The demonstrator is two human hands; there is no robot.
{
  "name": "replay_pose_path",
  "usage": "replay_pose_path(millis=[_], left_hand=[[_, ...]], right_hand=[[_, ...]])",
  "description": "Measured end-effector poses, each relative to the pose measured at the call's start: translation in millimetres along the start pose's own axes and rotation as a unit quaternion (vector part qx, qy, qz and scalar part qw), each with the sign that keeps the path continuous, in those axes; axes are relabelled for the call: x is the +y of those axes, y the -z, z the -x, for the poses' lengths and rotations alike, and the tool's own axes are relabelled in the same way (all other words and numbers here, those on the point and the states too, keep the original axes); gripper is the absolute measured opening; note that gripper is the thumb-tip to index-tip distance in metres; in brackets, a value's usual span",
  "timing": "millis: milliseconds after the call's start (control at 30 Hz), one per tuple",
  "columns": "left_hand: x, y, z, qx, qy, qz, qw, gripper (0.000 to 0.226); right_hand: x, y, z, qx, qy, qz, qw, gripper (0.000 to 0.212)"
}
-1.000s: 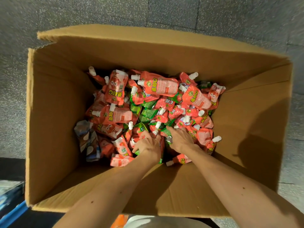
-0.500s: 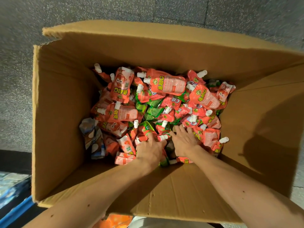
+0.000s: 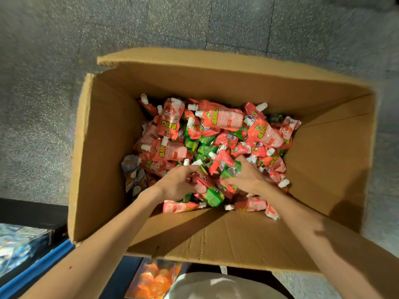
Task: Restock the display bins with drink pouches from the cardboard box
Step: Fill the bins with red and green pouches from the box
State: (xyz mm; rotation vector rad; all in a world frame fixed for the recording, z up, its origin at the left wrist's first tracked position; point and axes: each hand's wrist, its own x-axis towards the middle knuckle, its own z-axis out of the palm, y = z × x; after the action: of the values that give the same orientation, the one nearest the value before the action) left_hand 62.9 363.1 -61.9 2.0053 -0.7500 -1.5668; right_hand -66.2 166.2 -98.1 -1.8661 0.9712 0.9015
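**Inspector:** Head view. State of the hands?

**Assistant:** Both are inside the open brown cardboard box (image 3: pixel 103 160). The left hand (image 3: pixel 179 184) is curled round a bunch of red and green plastic drink pouches (image 3: pixel 208 192) at its fingertips. The right hand (image 3: pixel 248 176) clenches a red and green pouch (image 3: pixel 224 167) just ahead of its fingers. The two handfuls touch between the hands.

**Inspector:** Where is the rest of the stock?

**Assistant:** It is heaped loose on the box floor, beyond and to either side of both hands, with white screw caps pointing every way.

**Inspector:** Handling?

**Assistant:** I judge them soft, liquid-filled and light singly. The film is glossy, so bunches will likely be slippery. The stiff spout under the cap, or the pouch body, should give the surest hold. A loose fistful may shed one on the lift.

**Inspector:** Surroundings and obstructions?

**Assistant:** A few blue and white packets (image 3: pixel 131 175) lie left of the left hand, against the box wall. They appear to be different stock. Tall box walls rise around both wrists. The near wall sits under the forearms, and the lift must clear it. A grey speckled floor (image 3: pixel 43 93) lies beyond the box. Behind the left forearm is a blurred blue-edged container (image 3: pixel 32 275), and orange packets (image 3: pixel 155 279) show below the near wall. Whether either is a display bin, I cannot tell.
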Motion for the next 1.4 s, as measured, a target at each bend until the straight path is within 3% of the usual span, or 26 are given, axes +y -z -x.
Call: replay_pose_path(millis=[67,133,400,500,600,767,900,1067,1233,1400], left_hand=[[13.1,7.6,16.2,0.025,-0.026,0.062,0.997,0.02],[27.9,16.0,36.2,0.051,-0.053,0.114,0.991,0.029],[93.3,35.2,143.6,0.147,-0.134,0.242,0.95,0.029],[113.2,28.6,196.3,0.216,-0.155,0.278,0.923,0.018],[128.4,14.2,247.6,0.295,-0.179,0.339,0.875,0.023],[152.4,-28.1,332.8,0.437,-0.232,0.4,0.771,0.026],[160.9,-80.2,407.9,0.551,-0.262,0.383,0.694,0.024],[162.2,-154.5,504.3,0.665,-0.229,0.365,0.61,0.022],[155.0,-215.1,587.2,0.771,-0.178,0.332,0.513,0.023],[130.9,-270.9,656.8,0.819,-0.161,0.319,0.45,0.023]], right_hand=[[-13.8,21.9,21.0,-0.009,0.009,-0.088,0.996,0.099],[-29.2,41.7,48.9,-0.02,0.023,-0.13,0.991,0.099],[-74.7,90.0,160.0,-0.052,0.105,-0.258,0.959,0.07],[-92.4,93.2,192.3,-0.088,0.13,-0.306,0.939,0.095],[-114.0,94.5,231.3,-0.162,0.162,-0.384,0.894,0.058],[-147.0,81.0,300.1,-0.253,0.223,-0.412,0.846,0.042],[-170.7,46.0,358.7,-0.362,0.229,-0.394,0.814,0.048],[-202.3,-21.3,451.1,-0.511,0.226,-0.347,0.753,0.039],[-219.0,-105.5,534.2,-0.6,0.269,-0.204,0.726,0.047],[-215.6,-179.7,599.6,-0.673,0.26,-0.087,0.687,0.055]])
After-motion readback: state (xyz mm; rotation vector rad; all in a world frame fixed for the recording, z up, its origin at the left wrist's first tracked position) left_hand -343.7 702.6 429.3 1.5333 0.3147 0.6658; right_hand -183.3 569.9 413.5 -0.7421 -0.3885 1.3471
